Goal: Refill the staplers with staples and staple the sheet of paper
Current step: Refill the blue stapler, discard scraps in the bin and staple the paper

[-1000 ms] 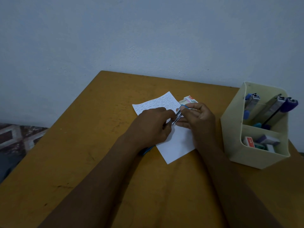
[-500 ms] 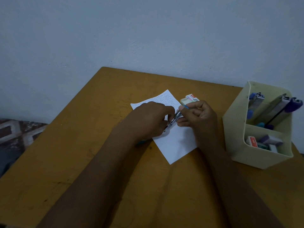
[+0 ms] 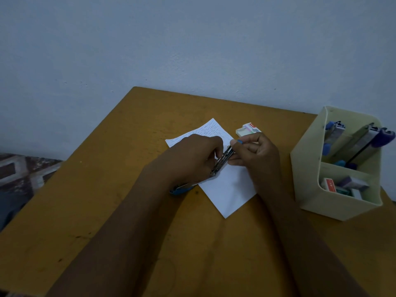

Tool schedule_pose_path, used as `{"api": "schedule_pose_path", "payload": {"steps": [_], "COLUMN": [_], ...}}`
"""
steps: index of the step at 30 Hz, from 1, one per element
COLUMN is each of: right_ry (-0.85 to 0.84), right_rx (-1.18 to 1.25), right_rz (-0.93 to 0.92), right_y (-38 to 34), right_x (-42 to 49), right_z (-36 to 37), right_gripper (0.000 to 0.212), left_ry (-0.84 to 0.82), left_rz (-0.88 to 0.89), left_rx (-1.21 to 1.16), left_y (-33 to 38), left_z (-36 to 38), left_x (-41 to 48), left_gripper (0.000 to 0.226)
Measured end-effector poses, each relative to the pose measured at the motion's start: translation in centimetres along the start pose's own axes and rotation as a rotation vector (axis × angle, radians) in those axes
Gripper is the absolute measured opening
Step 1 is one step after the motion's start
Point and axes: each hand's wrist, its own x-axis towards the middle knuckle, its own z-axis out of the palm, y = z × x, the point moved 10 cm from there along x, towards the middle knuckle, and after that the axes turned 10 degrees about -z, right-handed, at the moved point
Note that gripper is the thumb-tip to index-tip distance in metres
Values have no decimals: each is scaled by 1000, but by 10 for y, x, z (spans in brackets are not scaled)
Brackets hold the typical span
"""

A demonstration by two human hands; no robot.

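Holding a blue stapler point(image 3: 224, 158) swung open over the sheet of paper point(image 3: 229, 189) on the wooden table point(image 3: 107, 211), the left hand point(image 3: 192, 155) curls round its metal magazine while the right hand point(image 3: 257, 153) pinches the blue front tip. A staple box point(image 3: 246, 129) lies just beyond the fingers, and a cream organizer point(image 3: 310, 189) stands off to the right.

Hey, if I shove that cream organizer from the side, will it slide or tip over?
Likely slides: the organizer sits flat on a broad base. It looks like thin plastic, so probably light. The staplers leaning in its tall back compartment put weight high, so a push near the rim might tip it.
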Motion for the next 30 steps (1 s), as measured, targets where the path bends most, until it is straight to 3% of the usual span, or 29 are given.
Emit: {"api": "schedule_pose_path", "payload": {"steps": [18, 24, 30], "right_ry": [35, 20, -25], "right_rx": [68, 373, 619], "right_rz": [-46, 47, 77], "right_y": [-6, 5, 5], "right_x": [-3, -1, 0], "right_z": [-6, -2, 9], "right_gripper": [21, 19, 23], "left_ry": [-27, -37, -8], "left_rz": [-96, -174, -185], "left_rx": [-227, -252, -290], "left_y": [-21, -30, -30], "left_z": [-8, -6, -5], "left_x": [-4, 0, 4], "left_gripper": [20, 34, 28]}}
